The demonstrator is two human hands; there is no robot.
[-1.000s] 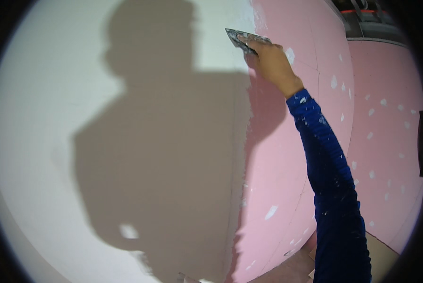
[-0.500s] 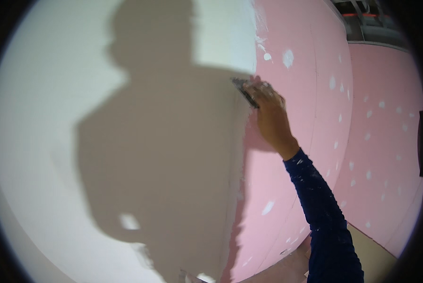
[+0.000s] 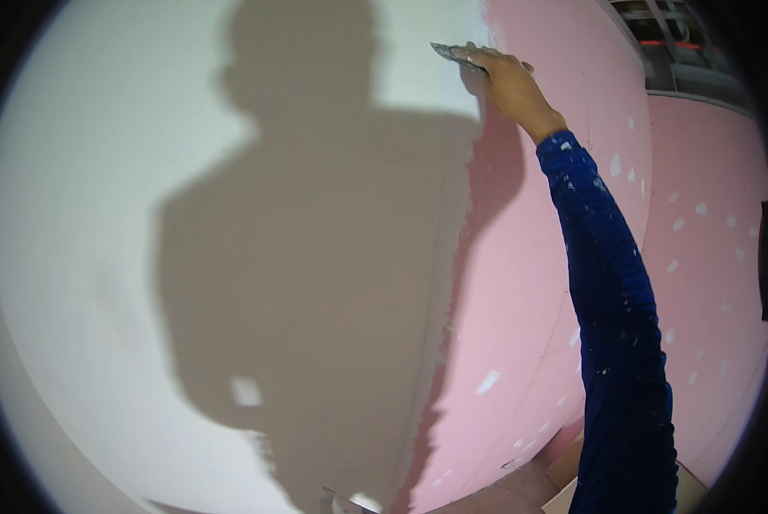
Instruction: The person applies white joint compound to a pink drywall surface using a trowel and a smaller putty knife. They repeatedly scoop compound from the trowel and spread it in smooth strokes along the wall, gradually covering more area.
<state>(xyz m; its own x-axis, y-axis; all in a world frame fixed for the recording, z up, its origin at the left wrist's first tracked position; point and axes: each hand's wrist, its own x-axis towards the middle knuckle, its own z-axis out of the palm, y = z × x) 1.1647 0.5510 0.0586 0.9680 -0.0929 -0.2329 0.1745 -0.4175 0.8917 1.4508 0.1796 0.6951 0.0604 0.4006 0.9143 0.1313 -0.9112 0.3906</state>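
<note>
The right hand (image 3: pixel 508 81) is closed around the handle end of a flat putty knife (image 3: pixel 454 53), fingers laid over the blade, which presses high against the wall where the white plastered area (image 3: pixel 101 214) meets the pink board (image 3: pixel 564 51). The arm reaches up in a blue sleeve (image 3: pixel 611 291) flecked with white. White filler spots (image 3: pixel 487 381) dot the pink board. The person's shadow (image 3: pixel 315 283) falls across the white surface. The left hand is out of view
</note>
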